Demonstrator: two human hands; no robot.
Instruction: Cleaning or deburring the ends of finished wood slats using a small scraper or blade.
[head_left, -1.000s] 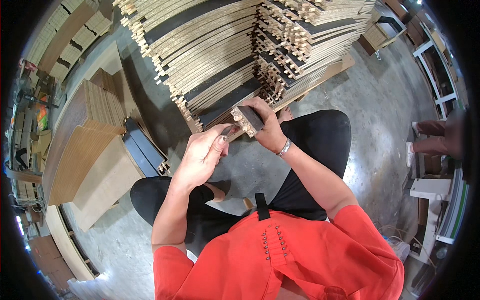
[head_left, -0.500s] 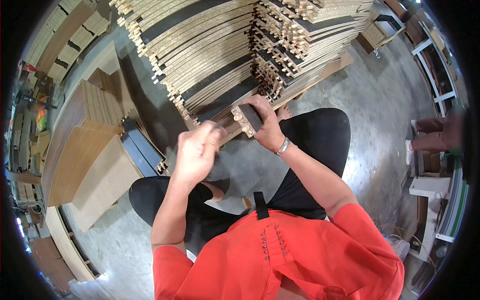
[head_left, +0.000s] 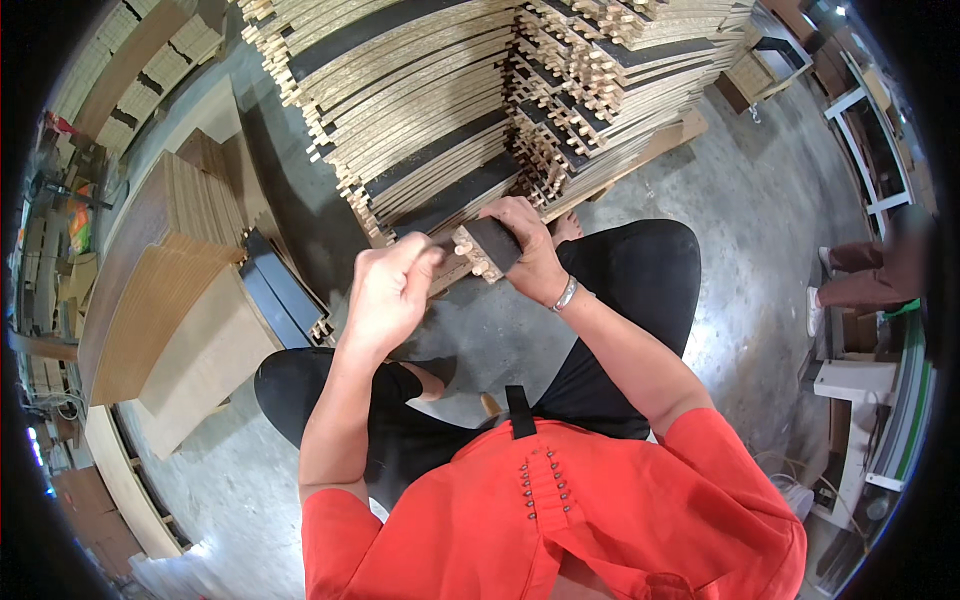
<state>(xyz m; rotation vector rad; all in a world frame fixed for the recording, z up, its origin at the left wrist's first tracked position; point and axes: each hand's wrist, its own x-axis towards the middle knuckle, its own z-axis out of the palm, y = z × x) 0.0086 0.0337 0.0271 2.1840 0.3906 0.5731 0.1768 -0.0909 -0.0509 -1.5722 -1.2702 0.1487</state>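
Note:
My right hand (head_left: 525, 250) grips a short dark-faced chipboard panel (head_left: 492, 243) in front of me, above my knees. Light wooden dowels (head_left: 468, 243) stick out of the panel's near edge. My left hand (head_left: 390, 290) is just left of it, fingers pinched together, with the fingertips against the panel's left end. Whether anything sits in the pinch is hidden. A silver bracelet (head_left: 566, 294) is on my right wrist.
A tall stack of chipboard panels with dowels (head_left: 450, 110) stands right ahead on a pallet. Brown board stacks (head_left: 160, 290) and dark panels (head_left: 280, 295) lie at my left. Another person's legs and white shoe (head_left: 850, 280) are at the right, by a white frame (head_left: 850, 380). The floor is concrete (head_left: 760, 210).
My left hand left the panel, swung out to the left, and has come back to the panel's left end. My right hand kept holding the panel in place.

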